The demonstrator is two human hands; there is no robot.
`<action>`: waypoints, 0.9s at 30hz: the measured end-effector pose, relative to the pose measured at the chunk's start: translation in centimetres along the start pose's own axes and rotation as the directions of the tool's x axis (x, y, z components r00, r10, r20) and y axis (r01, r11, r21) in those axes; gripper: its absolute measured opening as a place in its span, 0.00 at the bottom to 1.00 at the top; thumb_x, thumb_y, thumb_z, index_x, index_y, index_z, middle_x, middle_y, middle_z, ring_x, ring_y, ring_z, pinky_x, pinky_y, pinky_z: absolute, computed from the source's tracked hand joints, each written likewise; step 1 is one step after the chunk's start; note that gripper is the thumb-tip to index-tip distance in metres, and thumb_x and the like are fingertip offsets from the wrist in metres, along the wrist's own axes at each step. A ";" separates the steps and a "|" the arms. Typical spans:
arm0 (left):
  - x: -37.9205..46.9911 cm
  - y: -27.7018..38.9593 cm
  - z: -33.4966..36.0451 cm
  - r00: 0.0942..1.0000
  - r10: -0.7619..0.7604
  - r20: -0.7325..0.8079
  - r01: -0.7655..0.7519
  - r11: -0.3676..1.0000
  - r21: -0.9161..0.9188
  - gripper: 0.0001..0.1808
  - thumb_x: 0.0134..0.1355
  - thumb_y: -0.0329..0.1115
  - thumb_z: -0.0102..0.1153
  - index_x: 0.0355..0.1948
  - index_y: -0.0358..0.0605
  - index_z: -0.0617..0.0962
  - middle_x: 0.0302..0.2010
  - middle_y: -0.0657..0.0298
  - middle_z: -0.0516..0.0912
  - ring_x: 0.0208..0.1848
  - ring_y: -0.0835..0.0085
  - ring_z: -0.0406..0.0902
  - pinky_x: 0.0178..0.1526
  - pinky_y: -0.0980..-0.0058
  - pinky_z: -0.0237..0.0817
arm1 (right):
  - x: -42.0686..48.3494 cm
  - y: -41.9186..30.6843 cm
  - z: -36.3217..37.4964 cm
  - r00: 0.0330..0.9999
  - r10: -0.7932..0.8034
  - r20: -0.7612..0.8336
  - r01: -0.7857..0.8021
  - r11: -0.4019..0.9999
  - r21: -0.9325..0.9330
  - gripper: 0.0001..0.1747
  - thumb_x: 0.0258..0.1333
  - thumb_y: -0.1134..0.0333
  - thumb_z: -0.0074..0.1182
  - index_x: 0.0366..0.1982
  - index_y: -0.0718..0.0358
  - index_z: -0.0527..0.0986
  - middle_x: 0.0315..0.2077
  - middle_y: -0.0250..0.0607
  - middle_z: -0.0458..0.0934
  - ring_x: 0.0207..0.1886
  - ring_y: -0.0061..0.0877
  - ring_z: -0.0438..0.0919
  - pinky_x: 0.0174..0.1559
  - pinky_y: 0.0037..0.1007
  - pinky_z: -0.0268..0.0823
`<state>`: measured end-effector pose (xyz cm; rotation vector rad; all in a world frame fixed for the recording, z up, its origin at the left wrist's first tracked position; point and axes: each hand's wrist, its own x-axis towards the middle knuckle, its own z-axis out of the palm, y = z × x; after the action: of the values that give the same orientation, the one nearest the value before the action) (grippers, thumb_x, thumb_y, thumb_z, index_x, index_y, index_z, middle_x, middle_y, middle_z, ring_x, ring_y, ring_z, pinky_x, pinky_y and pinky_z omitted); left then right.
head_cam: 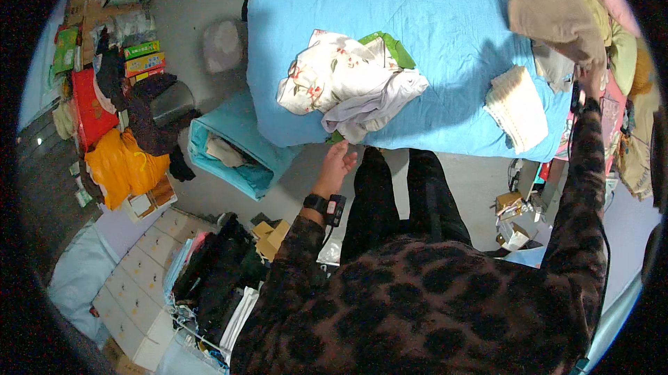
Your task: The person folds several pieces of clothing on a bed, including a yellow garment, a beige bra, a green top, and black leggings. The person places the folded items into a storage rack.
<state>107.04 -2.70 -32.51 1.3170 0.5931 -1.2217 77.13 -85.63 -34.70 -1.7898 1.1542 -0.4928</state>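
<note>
My left hand (338, 166) is just off the near edge of the bed (449, 4), below a heap of clothes; its fingers are slightly curled and hold nothing. In the heap lie a white floral garment (334, 72), a pale lilac garment (370, 103) and a green piece of fabric (397, 51). My right hand (589, 80) reaches to the bed's right side, at the lower end of a brown cloth (553, 4); its fingers are partly hidden, so its grip is unclear. Left of that hand lies a folded cream knitted cloth (519, 109).
An open blue fabric bin (235, 145) with a light cloth inside stands left of the bed. Farther left are an orange bag (128, 166), a red bag (93, 106) and boxes. Dark clothes (219, 265) hang at lower left. Small boxes (509, 205) stand at right below the bed.
</note>
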 end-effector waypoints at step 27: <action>1.3 9.4 3.1 0.880 -0.317 0.353 -0.096 0.611 0.786 0.18 0.66 0.46 0.59 0.49 0.45 0.82 0.35 0.70 0.81 0.36 0.81 0.74 0.38 0.79 0.66 | -30.4 -19.0 32.6 0.225 0.269 0.936 -0.193 0.954 -0.228 0.21 0.57 0.62 0.64 0.49 0.65 0.78 0.38 0.29 0.82 0.37 0.18 0.75 0.45 0.25 0.69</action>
<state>115.02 -7.78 -29.20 1.6148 -0.2952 -1.9643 95.55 -41.02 -30.37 -1.4421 0.4599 0.8307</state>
